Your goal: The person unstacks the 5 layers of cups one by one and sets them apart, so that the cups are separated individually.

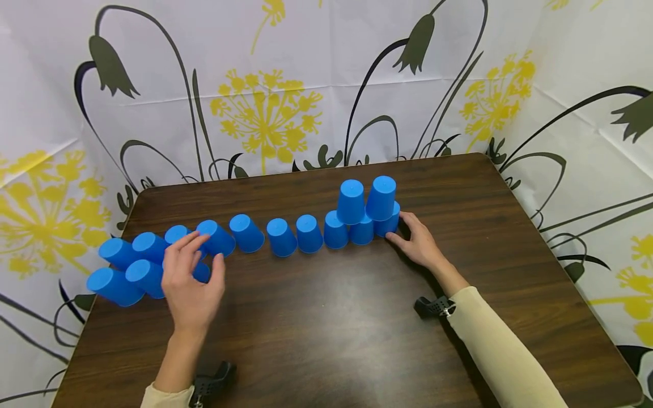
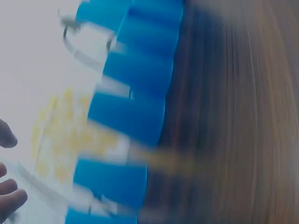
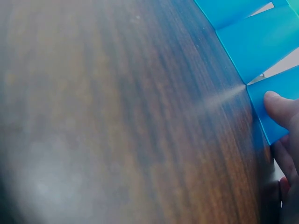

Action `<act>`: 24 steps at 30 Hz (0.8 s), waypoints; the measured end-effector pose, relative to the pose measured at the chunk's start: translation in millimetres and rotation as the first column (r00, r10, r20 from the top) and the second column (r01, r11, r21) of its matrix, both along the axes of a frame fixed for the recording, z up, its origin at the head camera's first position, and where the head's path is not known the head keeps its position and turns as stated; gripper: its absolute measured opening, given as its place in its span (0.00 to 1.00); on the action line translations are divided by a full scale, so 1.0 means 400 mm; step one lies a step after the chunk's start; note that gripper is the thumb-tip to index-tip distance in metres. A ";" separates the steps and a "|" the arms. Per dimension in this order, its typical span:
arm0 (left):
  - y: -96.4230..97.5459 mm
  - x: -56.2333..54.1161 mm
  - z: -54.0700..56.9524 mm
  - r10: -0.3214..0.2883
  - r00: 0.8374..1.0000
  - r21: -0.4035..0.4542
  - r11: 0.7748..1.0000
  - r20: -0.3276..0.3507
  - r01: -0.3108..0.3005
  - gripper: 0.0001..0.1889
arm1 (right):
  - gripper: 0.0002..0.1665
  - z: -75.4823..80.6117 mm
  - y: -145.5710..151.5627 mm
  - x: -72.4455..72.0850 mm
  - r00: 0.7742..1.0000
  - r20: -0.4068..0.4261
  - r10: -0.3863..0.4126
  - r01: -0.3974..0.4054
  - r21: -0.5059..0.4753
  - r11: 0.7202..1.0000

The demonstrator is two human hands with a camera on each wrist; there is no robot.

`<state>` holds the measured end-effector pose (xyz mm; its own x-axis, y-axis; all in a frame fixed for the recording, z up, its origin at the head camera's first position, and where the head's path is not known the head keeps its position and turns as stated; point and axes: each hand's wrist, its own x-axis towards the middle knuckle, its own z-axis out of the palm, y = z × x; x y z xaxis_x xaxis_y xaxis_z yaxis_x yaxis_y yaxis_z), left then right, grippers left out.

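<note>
gripping the end cup (image 1: pixel 387 226) is the right hand (image 1: pixel 419 242); the left hand (image 1: pixel 194 286) hangs loose-fingered; only the head view shows sleeves (image 1: pixel 500 345).

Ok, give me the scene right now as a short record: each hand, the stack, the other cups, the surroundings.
Right hand: holds the rightmost bottom cup, thumb on its near side
Left hand: holds nothing, thumb apart from fingers, partly hiding cups at the left
Stack: two upper cups over three bottom cups
Other cups: left cluster, partly hidden, exact count unclear; more cups between it and the stack
Cup color: blue
Cup orientation: upside down
Surface: dark wood-grain table
Backdrop: flowered cloth
</note>
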<state>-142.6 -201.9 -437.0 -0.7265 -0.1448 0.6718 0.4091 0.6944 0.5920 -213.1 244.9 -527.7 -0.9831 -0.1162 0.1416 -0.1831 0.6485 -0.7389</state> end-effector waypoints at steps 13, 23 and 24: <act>0.335 -0.091 0.025 -0.433 0.891 -0.080 0.892 0.136 0.446 0.35 | 0.37 0.001 0.004 -0.001 1.000 -0.003 0.005 -0.005 0.003 1.000; 0.479 -0.170 0.031 -0.433 0.867 -0.044 0.889 0.246 0.456 0.36 | 0.37 -0.003 0.001 0.001 1.000 -0.013 0.002 -0.002 0.005 1.000; 0.486 -0.175 0.032 -0.429 0.868 -0.040 0.891 0.250 0.452 0.34 | 0.37 -0.004 0.001 0.001 1.000 -0.010 0.000 0.000 0.007 1.000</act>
<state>-212.7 -7.6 -424.4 -0.8340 0.2819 0.4743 0.5474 0.5303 0.6474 -212.9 245.2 -529.2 -0.9815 -0.1177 0.1509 -0.1909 0.6534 -0.7325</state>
